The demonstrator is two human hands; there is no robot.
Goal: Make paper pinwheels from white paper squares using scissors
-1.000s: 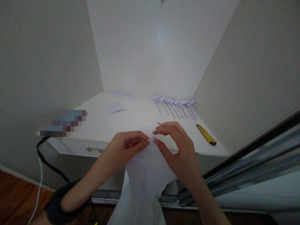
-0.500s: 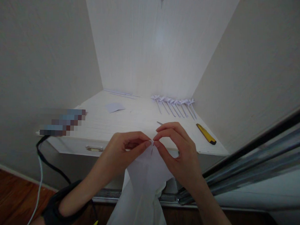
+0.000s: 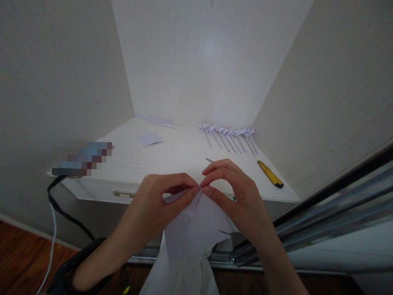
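A sheet of white paper hangs in front of me, held at its top edge by both hands. My left hand pinches the top of the sheet between thumb and forefinger. Touching it fingertip to fingertip, my right hand pinches the same spot from the right. A short slit or fold line shows in the paper just under the fingertips. The hands hover over the front edge of a white shelf top.
On the shelf lie a row of several small folded paper pieces on thin sticks, a yellow utility knife, a small paper square, thin strips at the back. Walls close in left, back and right. Cables hang at left; a sliding-door rail runs at right.
The fingertips have drawn closer together and dropped slightly. The paper's top has crumpled and a dark line now shows under the pinch.
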